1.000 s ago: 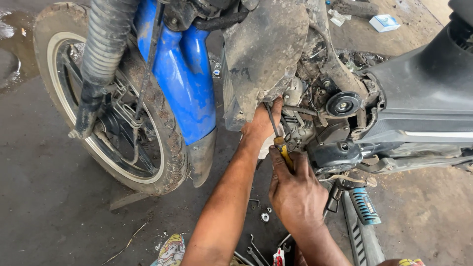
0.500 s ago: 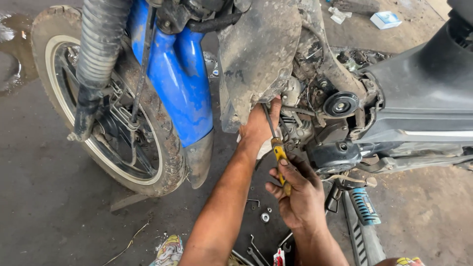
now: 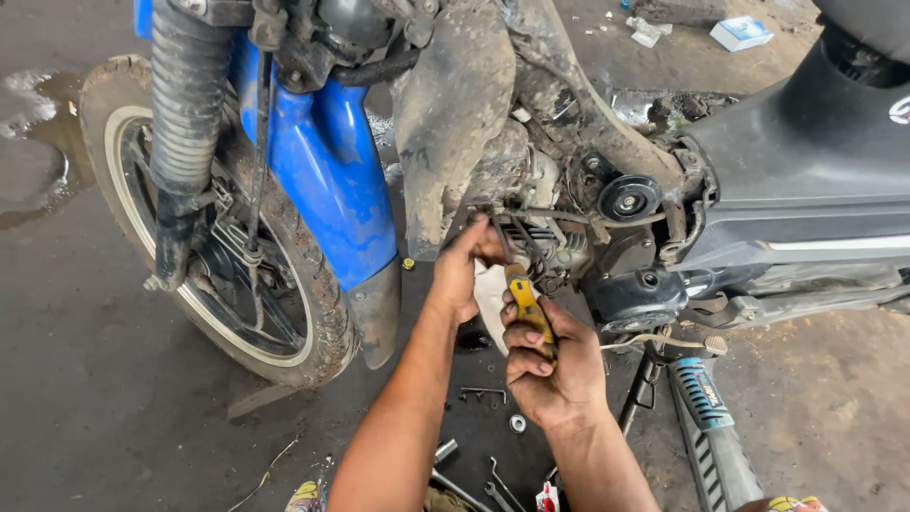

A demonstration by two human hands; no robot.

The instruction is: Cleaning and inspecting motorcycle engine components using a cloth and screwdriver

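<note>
Yellow plastic fills my right hand (image 3: 555, 365): the handle of a screwdriver (image 3: 528, 305), fingers wrapped tight, its shaft angled up into the muddy grey engine block (image 3: 531, 223). My left hand (image 3: 463, 265) pinches closed on a part at the engine's lower edge, exactly what I cannot tell. The job looks midway: side covers are off, and loose bolts, a washer (image 3: 517, 423) and steel wrenches (image 3: 493, 488) lie on the oily concrete below. A small white and blue box (image 3: 740, 32) lies far behind, with crumpled white paper (image 3: 647, 31) beside it.
</note>
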